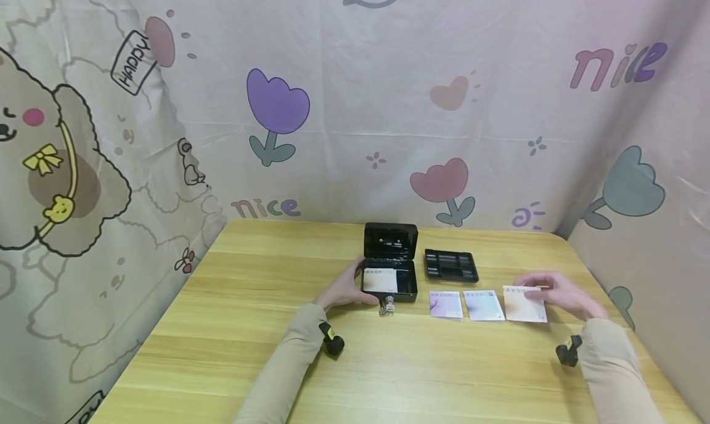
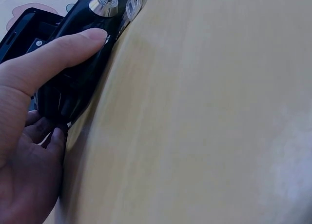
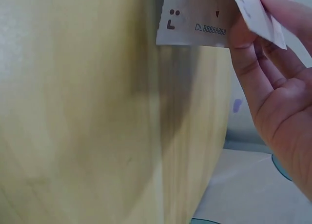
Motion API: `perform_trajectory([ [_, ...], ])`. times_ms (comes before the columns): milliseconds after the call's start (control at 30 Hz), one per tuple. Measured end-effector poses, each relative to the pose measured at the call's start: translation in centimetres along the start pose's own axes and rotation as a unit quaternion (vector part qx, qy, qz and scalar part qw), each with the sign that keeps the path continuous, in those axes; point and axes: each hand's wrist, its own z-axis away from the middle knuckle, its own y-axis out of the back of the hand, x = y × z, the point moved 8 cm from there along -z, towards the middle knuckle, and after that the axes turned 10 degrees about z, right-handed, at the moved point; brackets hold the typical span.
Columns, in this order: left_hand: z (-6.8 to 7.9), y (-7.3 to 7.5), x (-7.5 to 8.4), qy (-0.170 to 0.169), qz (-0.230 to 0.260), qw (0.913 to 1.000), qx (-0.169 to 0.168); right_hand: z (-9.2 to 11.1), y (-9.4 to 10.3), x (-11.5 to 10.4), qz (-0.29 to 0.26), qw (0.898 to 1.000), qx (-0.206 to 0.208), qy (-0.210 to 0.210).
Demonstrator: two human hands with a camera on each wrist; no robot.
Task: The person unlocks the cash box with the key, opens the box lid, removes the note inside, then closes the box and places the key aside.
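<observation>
Left hand [image 1: 346,286]: grips glossy black rectangular box [image 1: 409,296] with curled fingers [image 2: 57,139]
Right hand [image 1: 560,293]: pinches thin paper note [image 1: 520,307] — bent between fingers
Tabletop [image 1: 444,368]: smooth, wood-grained

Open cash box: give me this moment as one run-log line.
left hand: grips cash box; right hand: holds cream paper; lid: open; inside box: more cream paper; on table: tray, purple paper, blue paper

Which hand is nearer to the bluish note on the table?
Right. The right hand pinches the peach note just right of the bluish note; the left hand is farther off to the left, gripping the black box.
</observation>
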Motion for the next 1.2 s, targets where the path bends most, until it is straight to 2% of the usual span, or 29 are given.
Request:
perform_trajectory([
  [200, 0.0, 0.0, 0.0, -0.001, 0.0, 1.0, 0.001, -0.3, -0.6, 0.8, 0.022, 0.999, 0.012, -0.021],
  [467, 0.0, 0.0, 0.0, -0.002, 0.0, 1.0, 0.0, -0.7, -1.0, 0.5, 0.05, 0.997, 0.052, -0.008],
  [700, 0.0, 0.0, 0.1, -0.001, -0.004, 1.0, 0.0, -0.9, -1.4, 0.8, 0.074, 0.995, 0.058, -0.021],
  [1200, 0.1, 0.0, 0.1, -0.003, -0.003, 1.0, 0.0, -0.8, -1.6, 1.0, 0.09, 0.993, 0.065, -0.037],
])
